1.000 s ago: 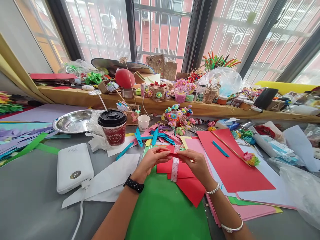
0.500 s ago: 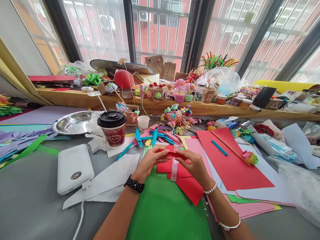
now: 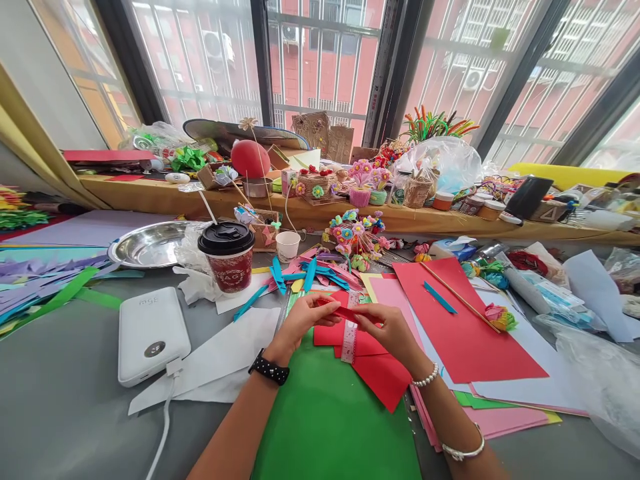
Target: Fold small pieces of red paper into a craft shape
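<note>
A narrow folded strip of red paper (image 3: pixel 343 312) is pinched between my two hands. My left hand (image 3: pixel 304 323) grips its left end, thumb on top and fingers curled beneath. At the other end, my right hand (image 3: pixel 387 328) holds it between thumb and fingertips. Just below the strip lie several red paper pieces (image 3: pixel 383 379), with a pinkish-white ruler (image 3: pixel 349 343) across them. These rest on a green mat (image 3: pixel 330 427). Blue cut paper strips (image 3: pixel 310 273) are heaped just beyond my hands.
Left of me are a white power bank (image 3: pixel 153 337) with a cable, a lidded paper cup (image 3: pixel 227 260) and a metal dish (image 3: pixel 150 243). On the right, a red sheet (image 3: pixel 465 333) carries a stick with a paper flower (image 3: pixel 500 316). A crowded ledge (image 3: pixel 310 210) runs behind.
My right fingers have shifted slightly down along the red strip, and its right end now tilts lower. The whole view has moved a little.
</note>
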A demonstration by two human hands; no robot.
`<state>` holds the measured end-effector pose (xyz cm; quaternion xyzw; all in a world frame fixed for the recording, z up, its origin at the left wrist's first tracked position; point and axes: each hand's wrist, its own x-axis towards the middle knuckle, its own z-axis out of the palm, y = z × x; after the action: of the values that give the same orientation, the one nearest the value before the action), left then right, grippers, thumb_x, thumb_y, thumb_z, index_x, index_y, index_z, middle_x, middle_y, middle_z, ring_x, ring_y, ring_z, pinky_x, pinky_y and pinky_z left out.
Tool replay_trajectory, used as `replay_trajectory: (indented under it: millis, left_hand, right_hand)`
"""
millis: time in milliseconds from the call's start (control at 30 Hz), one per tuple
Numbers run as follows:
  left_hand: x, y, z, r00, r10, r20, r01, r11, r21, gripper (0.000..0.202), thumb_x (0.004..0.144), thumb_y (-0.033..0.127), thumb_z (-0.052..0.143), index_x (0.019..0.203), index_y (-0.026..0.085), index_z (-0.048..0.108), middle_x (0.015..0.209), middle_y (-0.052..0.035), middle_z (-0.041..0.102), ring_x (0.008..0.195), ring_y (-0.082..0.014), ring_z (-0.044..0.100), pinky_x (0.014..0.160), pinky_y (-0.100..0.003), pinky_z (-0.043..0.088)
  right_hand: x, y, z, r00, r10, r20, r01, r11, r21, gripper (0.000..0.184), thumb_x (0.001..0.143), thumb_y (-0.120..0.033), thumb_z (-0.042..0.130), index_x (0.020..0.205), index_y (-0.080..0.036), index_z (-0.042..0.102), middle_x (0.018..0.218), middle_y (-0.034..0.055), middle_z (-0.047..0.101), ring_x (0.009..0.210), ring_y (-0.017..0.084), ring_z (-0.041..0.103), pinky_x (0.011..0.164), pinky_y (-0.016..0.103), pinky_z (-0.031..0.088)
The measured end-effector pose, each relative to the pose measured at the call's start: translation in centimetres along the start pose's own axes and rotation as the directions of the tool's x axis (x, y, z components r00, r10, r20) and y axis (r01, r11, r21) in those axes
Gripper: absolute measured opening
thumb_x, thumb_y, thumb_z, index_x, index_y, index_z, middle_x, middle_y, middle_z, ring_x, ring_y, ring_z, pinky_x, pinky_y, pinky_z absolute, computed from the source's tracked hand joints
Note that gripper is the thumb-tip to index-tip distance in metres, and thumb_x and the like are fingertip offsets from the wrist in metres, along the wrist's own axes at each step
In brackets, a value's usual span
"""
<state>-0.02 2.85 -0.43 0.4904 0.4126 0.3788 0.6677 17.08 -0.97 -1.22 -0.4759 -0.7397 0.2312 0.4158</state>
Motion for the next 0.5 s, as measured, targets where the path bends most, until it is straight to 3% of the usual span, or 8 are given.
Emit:
replay_trajectory:
  millis: [233, 500]
  left_hand:
    - [0.2, -0.8, 0.2, 0.993, 0.117, 0.002, -0.117, 0.993, -0.024, 0.049, 0.057, 0.029, 0.067, 0.1, 0.017, 0.046, 0.068, -0.0015, 0.062, 0.065, -0.0145, 0.061, 0.06, -0.024, 0.048]
    - [0.3, -0.9, 0.2, 0.997, 0.078, 0.006, -0.078, 0.997, 0.008, 0.054, 0.055, 0.024, 0.069, 0.102, 0.016, 0.043, 0.072, -0.003, 0.062, 0.066, -0.0148, 0.06, 0.061, -0.026, 0.048]
  right_hand:
    - [0.0, 0.2, 0.9, 0.994, 0.111, -0.009, -0.108, 0.979, 0.173, 0.021, 0.077, -0.026, 0.045, 0.089, -0.017, 0.06, 0.064, 0.0027, 0.064, 0.053, 0.014, 0.06, 0.052, 0.025, 0.049]
    - [0.0, 0.3, 1.2, 0.984, 0.172, 0.047, -0.178, 0.944, 0.277, 0.024, 0.076, -0.03, 0.046, 0.09, -0.016, 0.06, 0.063, 0.0033, 0.065, 0.057, 0.017, 0.063, 0.055, 0.028, 0.051]
